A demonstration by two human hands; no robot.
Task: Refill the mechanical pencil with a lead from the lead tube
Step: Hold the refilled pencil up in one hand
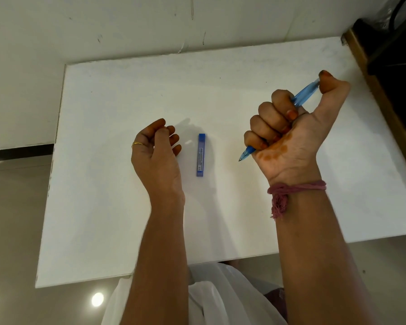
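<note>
A blue mechanical pencil [306, 93] sits in the fist of my right hand [291, 130], raised above the white table [127, 95]. My thumb lies on the pencil's top end and the tip pokes out below the little finger, pointing down-left. The blue lead tube [201, 155] lies flat on the table between my hands, its length running toward and away from me. My left hand [157, 151] rests just left of the tube, apart from it, with fingers loosely curled and the thumb against the fingers. Whether it pinches something small I cannot tell.
A white wall runs behind the table's far edge. A brown and black piece of furniture [389, 66] stands against the table's right side. Grey floor shows on the left, and white cloth [216, 296] covers my lap at the near edge.
</note>
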